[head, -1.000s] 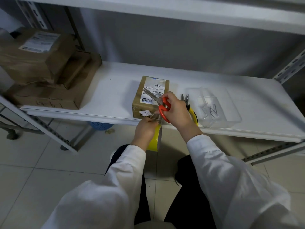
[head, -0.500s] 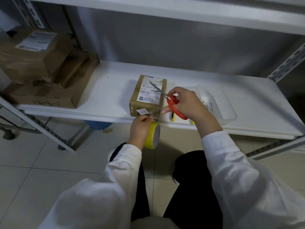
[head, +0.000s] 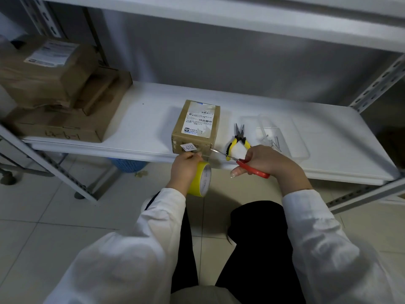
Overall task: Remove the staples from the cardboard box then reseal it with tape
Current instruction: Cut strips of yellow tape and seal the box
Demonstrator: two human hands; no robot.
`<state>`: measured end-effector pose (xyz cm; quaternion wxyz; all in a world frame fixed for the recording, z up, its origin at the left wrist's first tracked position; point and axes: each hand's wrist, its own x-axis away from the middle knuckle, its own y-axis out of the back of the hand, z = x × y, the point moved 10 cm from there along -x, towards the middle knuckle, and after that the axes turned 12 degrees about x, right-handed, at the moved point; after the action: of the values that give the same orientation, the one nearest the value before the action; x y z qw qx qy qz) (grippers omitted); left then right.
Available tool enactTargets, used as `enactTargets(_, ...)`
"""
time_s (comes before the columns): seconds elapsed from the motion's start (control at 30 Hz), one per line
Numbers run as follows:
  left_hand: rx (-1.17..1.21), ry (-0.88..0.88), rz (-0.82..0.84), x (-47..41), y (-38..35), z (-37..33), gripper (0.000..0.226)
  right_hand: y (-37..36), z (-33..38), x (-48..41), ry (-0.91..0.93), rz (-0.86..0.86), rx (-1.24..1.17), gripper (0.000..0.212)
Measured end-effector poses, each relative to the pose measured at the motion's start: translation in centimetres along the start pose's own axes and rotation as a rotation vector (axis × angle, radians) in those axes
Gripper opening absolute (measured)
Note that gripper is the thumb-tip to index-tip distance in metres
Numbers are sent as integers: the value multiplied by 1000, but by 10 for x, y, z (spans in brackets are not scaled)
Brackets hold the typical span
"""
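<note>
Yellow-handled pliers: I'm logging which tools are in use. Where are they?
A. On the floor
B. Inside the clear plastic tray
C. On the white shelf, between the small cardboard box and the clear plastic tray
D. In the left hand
C: the yellow-handled pliers lie on the white shelf between the small cardboard box and the clear plastic tray; the right hand grips red-handled scissors, the left hand a yellow tape roll.

Likely a storeroom: slotted metal shelving [head: 375, 87] holding labelled parcels [head: 50, 69].
</note>
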<state>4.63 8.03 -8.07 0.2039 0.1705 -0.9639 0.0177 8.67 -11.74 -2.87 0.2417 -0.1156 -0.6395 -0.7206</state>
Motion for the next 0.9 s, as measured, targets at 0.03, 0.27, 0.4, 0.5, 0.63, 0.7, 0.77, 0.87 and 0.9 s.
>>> enactTargets(0.03, -1, 0, 4, 0, 0, 0, 20, -2, -1, -1, -4, 16, 6, 70)
enactTargets(0.27, -20, -7, 14, -1, 0, 0, 25, -16, 19, -11, 57, 151, -43, 59)
enactTargets(0.4, 3, 8, 19, -4, 0, 2, 21, -12, 33, -20, 99, 170, -92, 55)
enactTargets(0.5, -5, 6, 26, -5, -1, 3, 24, -9, 38, -27, 109, 175, -88, 51)
enactTargets(0.63, -11, 8, 31, -7, -1, 3, 26, -6, 43, -31, 107, 180, -65, 61)
enactTargets(0.7, -14, 14, 30, -7, -1, 4, 26, -6, 44, -32, 103, 180, -69, 62)
enactTargets(0.77, -13, 8, 30, -9, 0, 4, 26, -5, 44, -34, 100, 174, -70, 62)
enactTargets(0.87, -13, -4, 36, -9, 0, 3, 27, -4, 43, -34, 92, 153, -71, 61)
enactTargets(0.9, -12, -3, 40, -9, -1, 3, 27, -3, 43, -35, 90, 144, -67, 61)
